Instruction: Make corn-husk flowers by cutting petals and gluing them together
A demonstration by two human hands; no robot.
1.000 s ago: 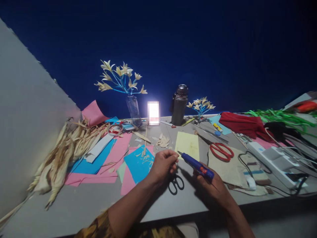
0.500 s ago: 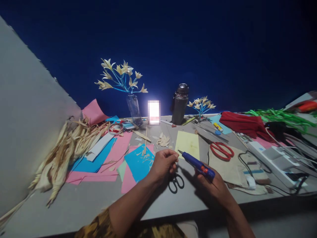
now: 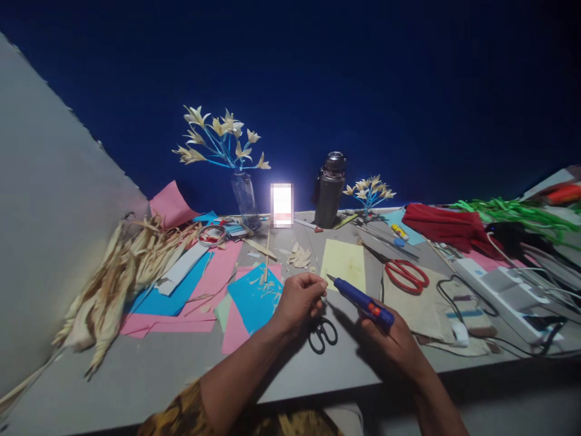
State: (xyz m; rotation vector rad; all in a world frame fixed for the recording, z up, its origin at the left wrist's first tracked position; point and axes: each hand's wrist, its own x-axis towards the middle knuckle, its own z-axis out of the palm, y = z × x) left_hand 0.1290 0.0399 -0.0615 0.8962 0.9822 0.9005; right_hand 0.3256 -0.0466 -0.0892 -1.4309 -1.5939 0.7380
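My left hand (image 3: pixel 303 301) is closed in a pinch above the table, and whatever lies between its fingertips is too small to make out. Wrapped in my right hand (image 3: pixel 391 335) is a blue glue gun (image 3: pixel 358 298) with an orange part, its tip pointing left, close to my left fingertips but apart from them. Black-handled scissors (image 3: pixel 323 336) lie just below my left hand, their blades hidden. Beyond both hands is a yellow sheet (image 3: pixel 344 260). A blue sheet (image 3: pixel 254 297) with pale scraps sits left of my left hand.
Dried husks (image 3: pixel 106 284) and pink sheets (image 3: pixel 222 266) cover the left. Behind stand a glass vase (image 3: pixel 246 200) of flowers, a dark flask (image 3: pixel 330 194) and a small flower bunch (image 3: pixel 370 194). Red scissors (image 3: pixel 406 276), a cloth bag (image 3: pixel 417 309) and a power strip (image 3: pixel 503 297) are right.
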